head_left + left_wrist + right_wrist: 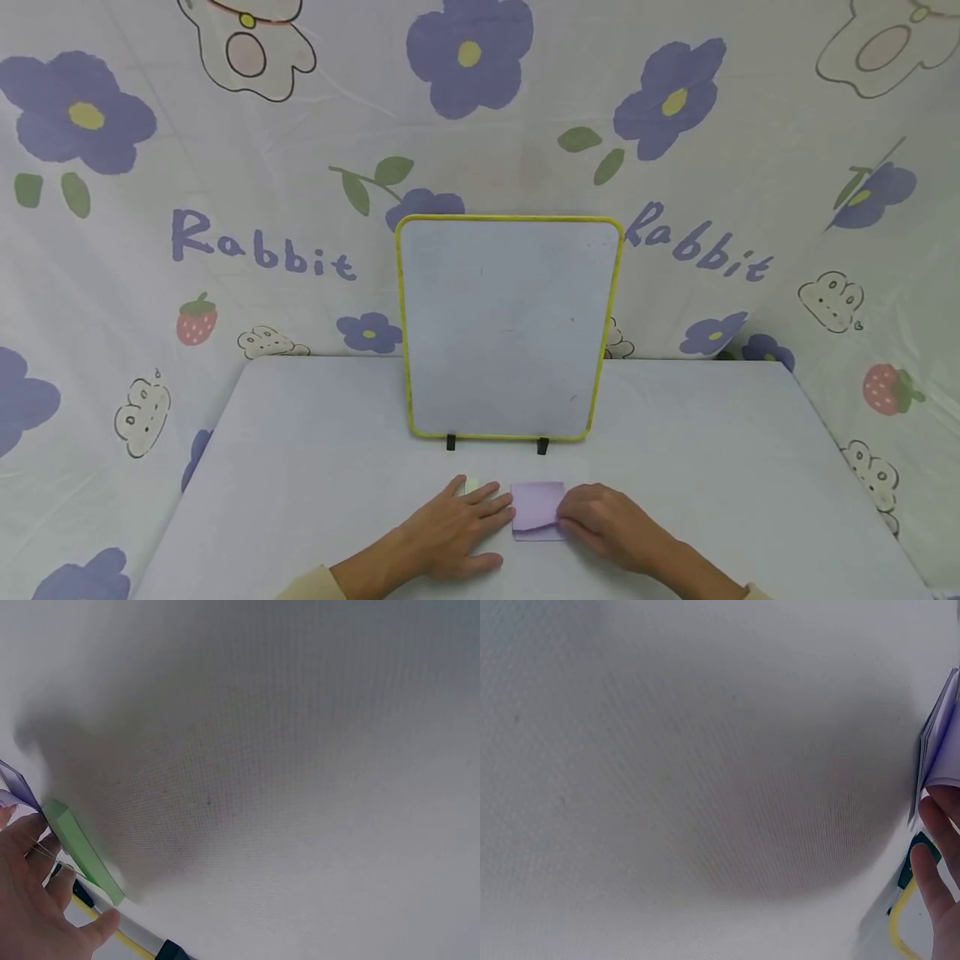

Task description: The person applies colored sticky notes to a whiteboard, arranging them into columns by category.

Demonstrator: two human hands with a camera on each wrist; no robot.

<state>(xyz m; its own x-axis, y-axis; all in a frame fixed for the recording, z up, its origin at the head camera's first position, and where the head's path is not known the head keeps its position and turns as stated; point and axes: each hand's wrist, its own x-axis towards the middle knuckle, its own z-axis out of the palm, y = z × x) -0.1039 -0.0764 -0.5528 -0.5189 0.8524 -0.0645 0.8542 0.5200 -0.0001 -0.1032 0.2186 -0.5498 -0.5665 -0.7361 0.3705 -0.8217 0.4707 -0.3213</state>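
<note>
My left hand (459, 531) lies with fingers spread over a green sticky note pad (84, 851), which it mostly hides in the head view. Its fingertips reach the left edge of a purple sticky note pad (537, 503) beside it. My right hand (617, 523) pinches the top purple sheet at the pad's right side. That sheet's near edge is lifted and curled, showing the layer beneath. In the right wrist view, the purple sheet (946, 750) bends away from the pad at the fingertips.
Behind the hands, a whiteboard (510, 333) with a yellow frame stands upright on two black feet (542, 446). Both pads lie on the white tabletop (697, 450) just in front of it. A curtain (517, 158) printed with flowers and rabbits hangs behind.
</note>
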